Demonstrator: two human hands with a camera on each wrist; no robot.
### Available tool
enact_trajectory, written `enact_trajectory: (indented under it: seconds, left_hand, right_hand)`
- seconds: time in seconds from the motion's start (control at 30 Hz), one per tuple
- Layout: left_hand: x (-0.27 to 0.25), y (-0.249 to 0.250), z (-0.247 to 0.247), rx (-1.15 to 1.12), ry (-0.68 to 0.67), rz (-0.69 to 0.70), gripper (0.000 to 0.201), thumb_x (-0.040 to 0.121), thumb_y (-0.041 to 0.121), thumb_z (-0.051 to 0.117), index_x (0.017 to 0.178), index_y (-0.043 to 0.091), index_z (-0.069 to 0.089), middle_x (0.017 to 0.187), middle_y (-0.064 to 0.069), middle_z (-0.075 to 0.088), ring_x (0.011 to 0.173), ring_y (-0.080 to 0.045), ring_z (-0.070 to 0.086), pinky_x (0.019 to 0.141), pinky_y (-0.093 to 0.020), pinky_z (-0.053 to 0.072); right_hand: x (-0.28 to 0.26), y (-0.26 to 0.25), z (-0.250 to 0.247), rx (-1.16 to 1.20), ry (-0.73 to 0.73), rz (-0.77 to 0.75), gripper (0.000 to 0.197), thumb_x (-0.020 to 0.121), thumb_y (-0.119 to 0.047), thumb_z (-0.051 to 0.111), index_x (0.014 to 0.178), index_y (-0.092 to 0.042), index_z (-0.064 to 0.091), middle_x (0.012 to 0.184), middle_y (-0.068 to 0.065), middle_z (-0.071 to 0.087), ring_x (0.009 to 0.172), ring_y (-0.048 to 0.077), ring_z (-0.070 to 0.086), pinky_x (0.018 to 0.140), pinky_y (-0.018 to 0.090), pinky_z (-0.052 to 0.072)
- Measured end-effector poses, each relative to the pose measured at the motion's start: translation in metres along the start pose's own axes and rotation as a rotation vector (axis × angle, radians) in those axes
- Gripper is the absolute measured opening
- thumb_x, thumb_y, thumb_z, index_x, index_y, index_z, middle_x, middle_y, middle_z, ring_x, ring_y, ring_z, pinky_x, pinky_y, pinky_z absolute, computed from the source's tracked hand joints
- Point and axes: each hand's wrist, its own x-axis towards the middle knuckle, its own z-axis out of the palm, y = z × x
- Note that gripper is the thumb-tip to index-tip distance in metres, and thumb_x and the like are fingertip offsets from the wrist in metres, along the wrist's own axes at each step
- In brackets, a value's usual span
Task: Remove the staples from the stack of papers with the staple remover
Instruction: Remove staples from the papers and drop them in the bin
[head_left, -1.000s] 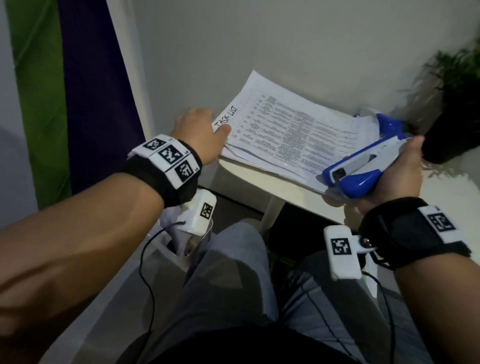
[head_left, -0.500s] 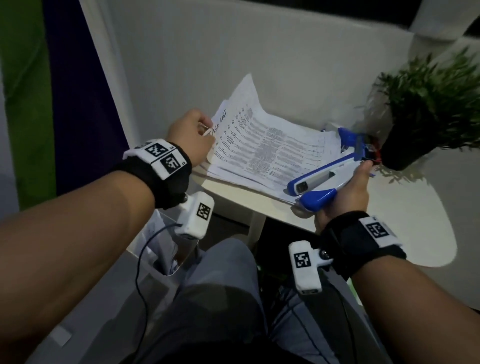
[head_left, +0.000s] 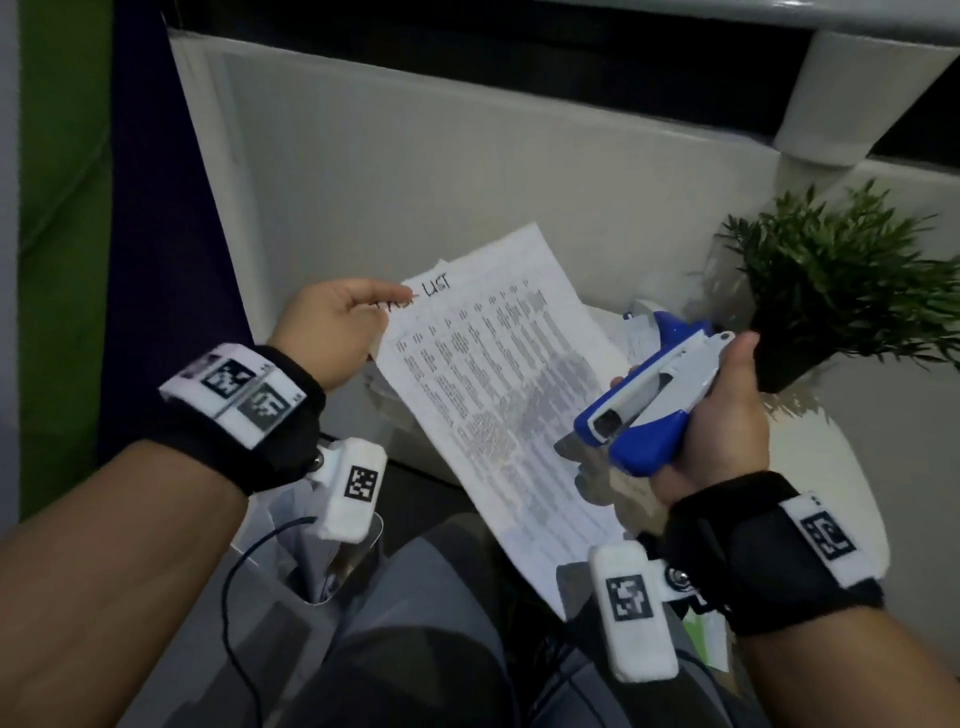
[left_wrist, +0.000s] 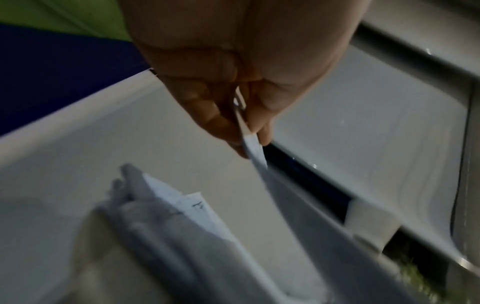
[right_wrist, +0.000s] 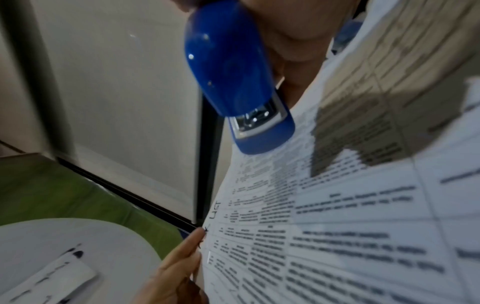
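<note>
My left hand (head_left: 387, 304) pinches the top-left corner of a printed sheet (head_left: 498, 395) headed "LIST" and holds it up, tilted off the table. In the left wrist view, thumb and fingers (left_wrist: 249, 131) pinch that sheet (left_wrist: 285, 195), with the rest of the paper stack (left_wrist: 161, 216) lying below. My right hand (head_left: 727, 410) grips a blue and white staple remover (head_left: 654, 400) beside the sheet's right edge. Its nose (right_wrist: 259, 127) points along the page (right_wrist: 337, 226), apart from the held corner. No staple is visible.
A small round white table (head_left: 841, 467) sits under my right hand, with a potted green plant (head_left: 831, 291) at its back right. A white wall panel (head_left: 467, 171) stands behind. My knees (head_left: 405, 623) are below the hands.
The left hand has lifted the top sheet from lying flat on the stack to raised and tilted. The right hand has come up with the staple remover, closer to the sheet.
</note>
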Motion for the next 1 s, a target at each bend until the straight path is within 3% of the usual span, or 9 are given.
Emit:
enact_trajectory:
  seconds: [0.1,0.2,0.33,0.47,0.6,0.7,0.77,0.87,1.0]
  left_hand:
    - [-0.003,-0.016,0.009,0.17,0.016,0.025,0.033,0.086,0.007,0.061,0.113,0.026,0.064,0.095,0.005,0.066,0.057,0.004,0.057,0.053,-0.006,0.043]
    - [-0.009,-0.039,0.018,0.113,0.067,-0.029,0.062,0.079,0.002,0.069,0.133,0.024,0.046,0.108,0.009,0.058,0.087,-0.005,0.056,0.06,0.002,0.039]
    - [-0.008,-0.069,0.025,-0.256,0.126,-0.338,0.016,0.081,0.003,0.066,0.095,0.013,0.064,0.1,-0.01,0.07,0.089,-0.029,0.067,0.084,-0.05,0.054]
    - [-0.007,-0.057,0.019,-0.218,0.21,-0.167,0.016,0.089,0.008,0.06,0.085,0.023,0.063,0.09,-0.001,0.071,0.076,-0.016,0.066,0.072,-0.031,0.053]
    - [-0.016,-0.032,0.011,-0.147,0.25,0.06,0.021,0.092,0.015,0.056,0.079,0.032,0.058,0.078,0.018,0.065,0.071,0.001,0.065,0.068,-0.022,0.054]
    - [-0.024,-0.014,0.011,-0.169,0.223,0.176,0.023,0.094,0.015,0.053,0.08,0.034,0.054,0.077,0.019,0.063,0.063,0.011,0.061,0.058,-0.01,0.05]
    - [-0.033,-0.002,0.014,-0.164,0.193,0.271,0.025,0.093,0.013,0.054,0.083,0.036,0.054,0.077,0.019,0.062,0.064,0.011,0.061,0.056,-0.008,0.047]
    - [-0.044,0.005,0.021,-0.099,0.16,0.377,0.024,0.09,0.02,0.055,0.086,0.044,0.058,0.077,0.025,0.065,0.073,0.005,0.063,0.065,-0.018,0.053]
    - [-0.056,0.004,0.031,-0.064,0.128,0.417,0.021,0.087,0.024,0.051,0.091,0.043,0.059,0.083,0.025,0.066,0.082,0.002,0.064,0.074,-0.028,0.056]
  right_hand:
    - [-0.005,0.028,0.002,-0.027,0.095,0.112,0.053,0.095,-0.063,0.039,0.107,-0.021,0.068,0.093,0.005,0.076,0.082,0.027,0.074,0.07,0.044,0.06]
    - [-0.011,0.05,-0.002,-0.054,0.163,0.157,0.053,0.093,-0.066,0.04,0.11,-0.025,0.068,0.09,0.002,0.076,0.085,0.028,0.072,0.083,0.052,0.056]
    - [-0.014,0.052,-0.002,-0.042,0.117,0.215,0.054,0.093,-0.067,0.037,0.105,-0.024,0.068,0.09,0.006,0.076,0.077,0.027,0.073,0.071,0.044,0.058]
    - [-0.018,0.035,0.005,0.036,-0.003,0.235,0.053,0.079,-0.065,0.052,0.101,-0.021,0.073,0.089,0.008,0.074,0.072,0.026,0.072,0.074,0.042,0.056]
    - [-0.015,0.009,0.019,-0.002,-0.017,-0.001,0.069,0.075,-0.058,0.055,0.13,-0.016,0.057,0.097,0.007,0.066,0.069,0.017,0.069,0.057,0.029,0.057]
    - [-0.016,-0.015,0.034,-0.077,-0.048,-0.272,0.049,0.095,-0.059,0.038,0.12,-0.021,0.056,0.111,0.014,0.064,0.088,0.024,0.07,0.07,0.033,0.059]
    - [-0.024,-0.028,0.049,-0.135,-0.127,-0.491,0.068,0.09,-0.065,0.04,0.131,-0.012,0.048,0.108,0.016,0.064,0.096,0.027,0.069,0.081,0.04,0.057]
    - [-0.035,-0.04,0.07,-0.293,-0.262,-0.717,0.104,0.066,-0.072,0.06,0.132,0.006,0.039,0.101,0.017,0.062,0.096,0.03,0.068,0.085,0.044,0.056]
    - [-0.036,-0.039,0.089,-0.555,-0.336,-0.896,0.072,0.071,-0.074,0.057,0.111,-0.015,0.046,0.099,0.021,0.064,0.092,0.034,0.066,0.084,0.054,0.054]
